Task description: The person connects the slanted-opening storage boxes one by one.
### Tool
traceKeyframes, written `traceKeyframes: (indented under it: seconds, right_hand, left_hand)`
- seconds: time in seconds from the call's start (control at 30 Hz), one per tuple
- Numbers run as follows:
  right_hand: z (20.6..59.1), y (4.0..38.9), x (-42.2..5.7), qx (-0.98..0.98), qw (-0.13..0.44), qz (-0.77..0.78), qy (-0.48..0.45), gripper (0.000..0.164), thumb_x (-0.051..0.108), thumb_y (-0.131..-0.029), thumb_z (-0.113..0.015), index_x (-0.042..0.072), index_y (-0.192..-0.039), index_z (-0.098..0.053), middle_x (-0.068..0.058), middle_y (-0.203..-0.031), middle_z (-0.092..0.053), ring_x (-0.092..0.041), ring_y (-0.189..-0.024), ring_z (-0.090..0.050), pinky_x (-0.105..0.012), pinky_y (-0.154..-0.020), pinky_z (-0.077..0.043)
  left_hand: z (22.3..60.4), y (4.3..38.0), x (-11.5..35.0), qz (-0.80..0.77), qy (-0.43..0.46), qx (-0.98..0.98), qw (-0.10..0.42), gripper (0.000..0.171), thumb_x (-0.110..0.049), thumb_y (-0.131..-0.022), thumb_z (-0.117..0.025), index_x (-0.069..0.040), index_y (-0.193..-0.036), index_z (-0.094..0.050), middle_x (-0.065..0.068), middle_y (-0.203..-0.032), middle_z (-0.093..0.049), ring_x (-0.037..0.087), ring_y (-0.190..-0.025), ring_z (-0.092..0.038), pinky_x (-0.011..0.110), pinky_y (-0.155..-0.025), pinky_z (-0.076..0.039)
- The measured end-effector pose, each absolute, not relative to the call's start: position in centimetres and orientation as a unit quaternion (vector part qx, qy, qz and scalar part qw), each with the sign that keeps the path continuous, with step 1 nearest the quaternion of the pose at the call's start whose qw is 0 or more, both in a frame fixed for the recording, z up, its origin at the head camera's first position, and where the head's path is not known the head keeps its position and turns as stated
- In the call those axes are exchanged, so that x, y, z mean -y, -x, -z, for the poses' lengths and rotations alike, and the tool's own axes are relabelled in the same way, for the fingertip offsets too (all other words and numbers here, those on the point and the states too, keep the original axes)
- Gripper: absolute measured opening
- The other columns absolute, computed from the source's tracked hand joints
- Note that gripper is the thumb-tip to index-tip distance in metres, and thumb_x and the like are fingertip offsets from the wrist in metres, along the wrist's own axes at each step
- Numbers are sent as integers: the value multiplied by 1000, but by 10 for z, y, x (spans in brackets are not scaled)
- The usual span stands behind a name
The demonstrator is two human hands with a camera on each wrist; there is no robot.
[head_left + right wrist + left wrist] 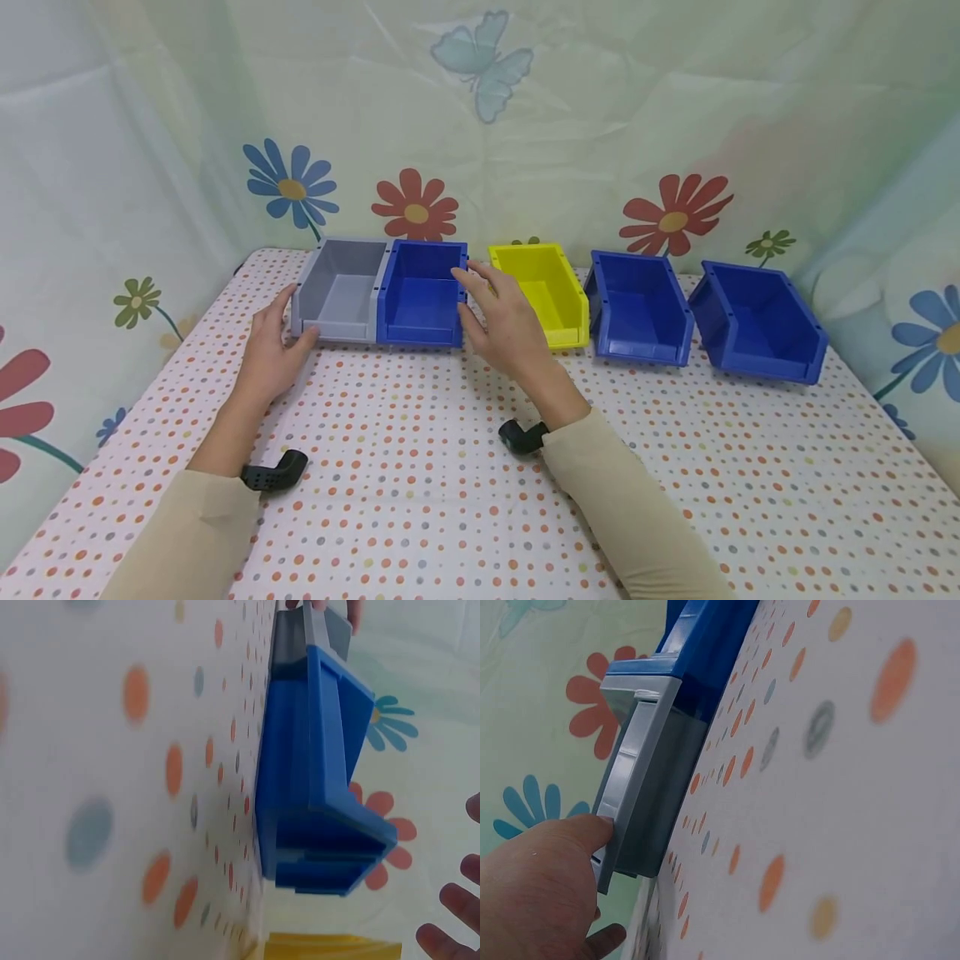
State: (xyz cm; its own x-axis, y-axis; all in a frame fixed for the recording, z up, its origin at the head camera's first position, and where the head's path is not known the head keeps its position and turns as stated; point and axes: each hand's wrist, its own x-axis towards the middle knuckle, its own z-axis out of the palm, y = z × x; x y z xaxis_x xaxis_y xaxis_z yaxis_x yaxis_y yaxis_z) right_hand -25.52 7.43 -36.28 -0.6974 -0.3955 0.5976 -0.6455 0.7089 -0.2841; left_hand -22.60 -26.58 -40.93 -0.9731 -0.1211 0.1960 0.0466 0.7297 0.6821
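In the head view a grey storage bin (345, 296) and a blue storage bin (422, 304) stand side by side at the left, walls meeting. My left hand (270, 350) is at the grey bin's left front corner, fingers along its side. Its thumb (592, 829) touches the front lip in the left wrist view. My right hand (506, 325) hovers at the blue bin's right side with spread, loosely bent fingers. In the right wrist view those fingers (457, 904) show apart from the blue bin and hold nothing.
Right of my hand stands a yellow bin (551, 292), partly covered by it. Farther right are a blue bin (641, 308) and another blue bin (768, 321), slightly turned. A dotted cloth (405, 483) covers the table; a flowered curtain (570, 158) hangs behind.
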Motion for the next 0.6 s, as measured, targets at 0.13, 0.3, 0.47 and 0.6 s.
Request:
traceKeyframes:
  seconds: [0.13,0.3,0.47,0.6]
  right_hand:
    - [362,256,-85,893,254,-246,-279,48,18,-104,-61,17,-151,-52,-14,-155,-50,-34,-142,-49,-48,-116,-47]
    - [362,258,-97,899,253,-239,-267,49,18,-103,-62,18,-151,-52,-14,-155,-50,-35,-141,-49,-49,-117,-46]
    - [363,261,-109,895,260,-244,-267,48,15,-103,-62,16,-150,-53,-16,-153,-50,-37,-140,-50,-50,-115,-48]
    - [364,262,-115,892,268,-248,-267,47,14,-102,-62,14,-148,-55,-18,-152,-50,-39,-139,-49,-52,-115,-46]
  left_hand:
    - [409,226,265,366,-22,923,114,77,-33,-106,-54,-25,-168,-10,33,-164,-20,56,-144,-37,75,-113,-34]
    - [409,227,264,366,-22,923,114,77,-33,-106,-54,-24,-168,-10,32,-165,-20,56,-144,-36,75,-113,-33]
    - [408,227,263,365,-26,924,113,77,-34,-106,-54,-25,-168,-10,32,-165,-20,55,-144,-37,75,-113,-33]
    - [408,226,263,362,-30,925,110,77,-34,-106,-54,-25,-168,-10,32,-165,-19,56,-144,-37,75,-113,-33]
